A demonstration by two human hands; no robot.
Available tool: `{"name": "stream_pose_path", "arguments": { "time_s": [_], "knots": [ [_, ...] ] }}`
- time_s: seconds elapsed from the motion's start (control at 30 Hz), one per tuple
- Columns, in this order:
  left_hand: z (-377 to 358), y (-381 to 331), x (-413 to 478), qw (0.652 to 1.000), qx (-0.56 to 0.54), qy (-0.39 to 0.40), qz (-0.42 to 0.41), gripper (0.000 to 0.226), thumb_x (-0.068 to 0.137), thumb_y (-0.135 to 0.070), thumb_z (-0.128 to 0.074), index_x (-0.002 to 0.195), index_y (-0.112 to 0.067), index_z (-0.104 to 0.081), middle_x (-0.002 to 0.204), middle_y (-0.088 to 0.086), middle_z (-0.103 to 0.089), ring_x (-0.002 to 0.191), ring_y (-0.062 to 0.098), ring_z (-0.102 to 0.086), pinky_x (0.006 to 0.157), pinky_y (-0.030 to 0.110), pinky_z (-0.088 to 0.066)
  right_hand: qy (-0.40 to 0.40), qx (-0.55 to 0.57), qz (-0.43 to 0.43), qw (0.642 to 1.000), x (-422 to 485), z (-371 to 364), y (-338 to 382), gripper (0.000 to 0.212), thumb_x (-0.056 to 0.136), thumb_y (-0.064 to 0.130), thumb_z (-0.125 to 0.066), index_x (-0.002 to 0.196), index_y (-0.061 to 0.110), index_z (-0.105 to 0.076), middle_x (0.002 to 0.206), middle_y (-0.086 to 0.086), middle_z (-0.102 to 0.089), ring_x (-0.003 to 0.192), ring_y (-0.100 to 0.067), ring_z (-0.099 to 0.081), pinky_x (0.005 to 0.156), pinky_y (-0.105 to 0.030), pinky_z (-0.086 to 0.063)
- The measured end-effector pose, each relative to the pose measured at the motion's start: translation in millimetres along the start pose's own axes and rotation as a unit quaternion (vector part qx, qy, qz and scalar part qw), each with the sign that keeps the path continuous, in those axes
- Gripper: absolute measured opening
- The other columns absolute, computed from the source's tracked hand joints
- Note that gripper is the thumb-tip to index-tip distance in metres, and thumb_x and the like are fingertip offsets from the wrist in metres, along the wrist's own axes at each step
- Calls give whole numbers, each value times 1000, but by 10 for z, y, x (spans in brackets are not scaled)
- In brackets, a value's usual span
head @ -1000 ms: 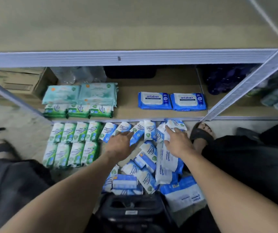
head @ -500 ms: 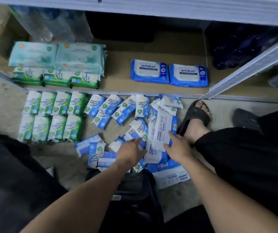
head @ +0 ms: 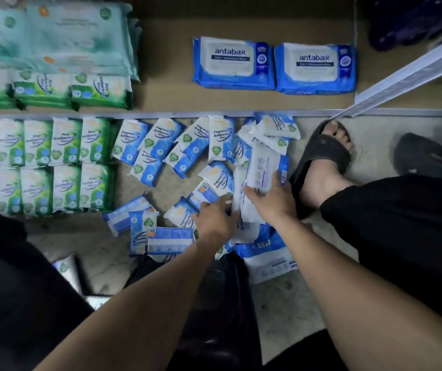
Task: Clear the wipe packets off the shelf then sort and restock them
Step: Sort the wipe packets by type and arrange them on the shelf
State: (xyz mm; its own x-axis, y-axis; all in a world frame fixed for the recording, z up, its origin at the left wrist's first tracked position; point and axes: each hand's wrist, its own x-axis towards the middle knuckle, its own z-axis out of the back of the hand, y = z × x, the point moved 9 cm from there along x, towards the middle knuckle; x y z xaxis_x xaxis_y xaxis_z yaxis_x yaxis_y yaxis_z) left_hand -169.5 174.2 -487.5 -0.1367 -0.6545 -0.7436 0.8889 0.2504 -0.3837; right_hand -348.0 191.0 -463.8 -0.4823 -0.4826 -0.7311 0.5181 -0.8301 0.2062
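shelf (head: 166, 84): bare board in the middle, stock at both ends. I judge the restock partly done.
pale packs (head: 54, 36): stacked at the shelf's far left. A row of green shelf packs (head: 72, 89) lies in front of them at the shelf edge.
green floor packs (head: 54, 164): two neat rows on the floor (head: 369, 145), just below the shelf edge. They lie as they did a second ago, sorted but not yet restocked.
blue packets (head: 161, 145): a loose heap right of the green rows, overlapping, some face down. The spread is much as before, so they are still unsorted.
left grip (head: 214, 218): it has come back from the top of the heap, near the shelf edge, to the heap's near side. The fingertips are bent against the left edge of the long pack; I cannot tell whether they pinch or only touch.
long pack (head: 265, 167): white and blue, lying lengthwise on the heap's right side, on top of other large packs.
right grip (head: 270, 202): it too has drawn back toward the body. Thumb and fingers are clasped across the long pack's near end.
antabax packs (head: 233, 62): two side by side on the shelf above the heap, unmoved.
foot (head: 321, 162): in a dark sandal, just right of the heap.
post (head: 415, 73): shelf upright, slanting at far right.
next step: both grips have gathered on the large blue packs. These likely go up beside the antabax packs, which would free the small packets for lining up.
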Motion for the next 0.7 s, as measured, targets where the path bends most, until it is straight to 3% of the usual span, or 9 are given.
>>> {"name": "stream_pose_path", "arguments": {
  "time_s": [0.13,0.3,0.4,0.5,0.6,0.7],
  "knots": [
    [-42,13,65,999,-17,5,28,48,88,-41,-62,135,-39,-52,112,-7,-71,122,23,-46,99,44,-28,4,-14,-16,1000,59,-14,-11,115,82,66,-66,161,21,5,159,-19,-23,136,-46,-33,109,-46,-35],
    [-50,16,117,997,-64,21,40,45,82,-40,-67,126,-34,-58,108,-7,-70,119,20,-50,94,41,-29,17,-1,-36,999,167,29,-33,112,83,53,-69,160,21,6,150,-24,-30,131,-46,-37,104,-43,-38],
    [16,-16,123,999,-42,24,20,19,81,-44,-67,91,-28,-66,92,-2,-68,108,25,-54,95,44,-34,28,38,-42,998,172,41,-93,112,80,51,-69,160,26,4,145,-23,-34,129,-43,-42,104,-44,-43],
    [84,-3,111,997,-61,36,9,33,80,-50,-66,68,-22,-52,74,0,-60,91,27,-56,88,44,-43,36,87,-48,994,82,72,-145,112,76,50,-70,160,30,1,145,-19,-39,128,-38,-47,101,-45,-48],
    [282,-20,23,996,-76,19,-31,41,84,-47,-68,69,-16,-45,66,1,-50,70,22,-48,68,38,-37,47,100,-42,993,-78,79,-170,113,72,52,-69,159,34,1,144,-16,-41,125,-35,-50,100,-47,-49],
    [604,22,-119,991,-108,-19,-70,32,87,-37,-72,80,-12,-52,73,8,-58,67,22,-50,64,39,-39,54,98,-33,993,-246,15,-157,111,74,52,-69,159,34,0,145,-16,-40,127,-35,-48,103,-48,-47]
  ]
}}
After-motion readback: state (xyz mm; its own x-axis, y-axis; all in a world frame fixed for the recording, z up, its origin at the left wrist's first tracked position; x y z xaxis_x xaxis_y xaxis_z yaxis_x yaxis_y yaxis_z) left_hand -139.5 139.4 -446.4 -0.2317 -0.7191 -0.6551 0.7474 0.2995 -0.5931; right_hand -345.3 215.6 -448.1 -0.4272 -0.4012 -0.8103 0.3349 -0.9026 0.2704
